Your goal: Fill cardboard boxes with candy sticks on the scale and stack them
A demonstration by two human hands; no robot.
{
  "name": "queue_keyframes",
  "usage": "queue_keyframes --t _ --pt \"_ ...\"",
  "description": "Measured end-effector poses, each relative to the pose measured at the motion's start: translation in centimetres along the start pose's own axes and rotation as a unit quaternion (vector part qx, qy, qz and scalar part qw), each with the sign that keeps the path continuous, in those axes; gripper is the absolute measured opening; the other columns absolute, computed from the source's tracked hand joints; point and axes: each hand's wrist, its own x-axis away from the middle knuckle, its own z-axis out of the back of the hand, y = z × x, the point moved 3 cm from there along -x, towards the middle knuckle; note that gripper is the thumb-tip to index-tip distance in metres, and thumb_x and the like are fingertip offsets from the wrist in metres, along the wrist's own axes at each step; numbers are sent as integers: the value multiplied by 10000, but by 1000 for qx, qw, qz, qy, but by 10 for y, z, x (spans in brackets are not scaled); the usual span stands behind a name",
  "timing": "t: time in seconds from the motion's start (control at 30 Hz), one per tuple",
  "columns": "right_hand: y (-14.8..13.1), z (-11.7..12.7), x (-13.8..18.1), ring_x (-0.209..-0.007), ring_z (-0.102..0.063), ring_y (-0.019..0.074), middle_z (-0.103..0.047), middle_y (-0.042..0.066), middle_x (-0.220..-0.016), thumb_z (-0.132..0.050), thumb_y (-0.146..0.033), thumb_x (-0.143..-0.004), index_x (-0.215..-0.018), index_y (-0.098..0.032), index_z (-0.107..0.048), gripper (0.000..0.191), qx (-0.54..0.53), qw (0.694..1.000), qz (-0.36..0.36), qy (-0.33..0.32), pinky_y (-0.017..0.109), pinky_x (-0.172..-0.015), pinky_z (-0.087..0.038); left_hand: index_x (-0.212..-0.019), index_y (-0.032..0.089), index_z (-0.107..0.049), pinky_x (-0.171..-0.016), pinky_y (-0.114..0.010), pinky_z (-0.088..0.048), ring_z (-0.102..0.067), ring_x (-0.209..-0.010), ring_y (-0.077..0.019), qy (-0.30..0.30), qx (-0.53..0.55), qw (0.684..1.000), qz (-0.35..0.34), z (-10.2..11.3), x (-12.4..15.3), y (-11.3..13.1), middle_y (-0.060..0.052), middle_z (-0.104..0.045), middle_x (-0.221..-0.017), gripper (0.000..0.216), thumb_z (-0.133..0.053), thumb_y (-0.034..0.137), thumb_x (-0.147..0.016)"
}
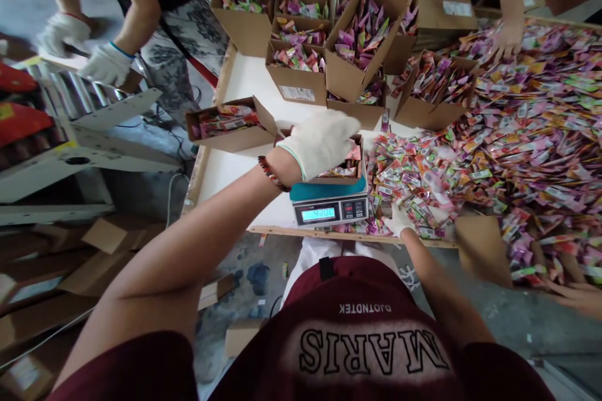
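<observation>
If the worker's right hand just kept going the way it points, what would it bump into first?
Most likely the loose packets heaped right around the gloved right hand; how deep it sits among them is hard to tell from this view.

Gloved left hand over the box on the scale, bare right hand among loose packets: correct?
No: in the head view, the right hand among loose packets is gloved too. The left hand is over the box on the scale, as stated.
</observation>
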Motion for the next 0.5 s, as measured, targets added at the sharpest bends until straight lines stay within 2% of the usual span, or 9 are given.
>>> queue_keyframes --t 0.07,0.1,0.17,0.23,0.33,0.43,0.5 --pt "12 -2 19 -1175 -633 269 -666 135 -1308 -686 -464 -930 -1310 -205 -657 462 9 1000 -21 2 397 -989 -504 -1154 100 -716 -932 -404 -517 -674 -1087 -300 -74 -30 996 49 -31 -8 -18 -174 -721 -1158 309 -521 215 -944" --pt "19 -3 32 -1182 -630 279 -679 143 -1292 -693 -457 -912 -1299 -213 -671 458 14 999 -32 3 369 -975 -496 -1165 101 -713 -918 -390 -517 -672 -1087 -296 -92 -35 993 59 -45 -11 -24 -178 -717 -1184 312 -534 219 -939" --pt "34 -5 58 -1197 -619 289 -695 148 -1272 -686 -446 -896 -1281 -232 -689 440 24 998 -51 6 329 -955 -482 -1204 112 -700 -901 -353 -512 -666 -1091 -272 -100 -34 992 62 -66 -16 -29 -168 -707 -1231 327 -533 233 -950" --pt "45 -6 80 -1214 -608 291 -688 147 -1287 -672 -447 -904 -1290 -228 -684 443 31 998 -62 7 327 -975 -473 -1198 123 -702 -896 -321 -503 -661 -1085 -245 -93 -31 994 57 -75 -17 -30 -141 -712 -1223 319 -502 215 -967" --pt "47 -6 85 -1226 -604 269 -635 128 -1369 -648 -454 -958 -1332 -222 -647 440 41 997 -68 8 401 -1041 -477 -1153 118 -713 -855 -328 -504 -668 -1038 -248 -82 -33 993 72 -65 -15 -37 -139 -722 -1172 306 -487 177 -956" --pt "32 -5 59 -1212 -614 247 -594 113 -1407 -631 -441 -1003 -1356 -207 -614 424 52 996 -66 9 482 -1042 -518 -1151 119 -708 -837 -356 -500 -673 -1022 -270 -54 -37 994 83 -34 -6 -46 -150 -725 -1129 300 -519 203 -933" --pt "19 -3 34 -1192 -628 249 -603 116 -1385 -648 -423 -999 -1355 -186 -611 429 60 996 -62 10 477 -1012 -547 -1085 128 -719 -839 -355 -496 -684 -984 -258 -3 -18 998 65 -8 0 -42 -129 -733 -1032 265 -526 222 -930"
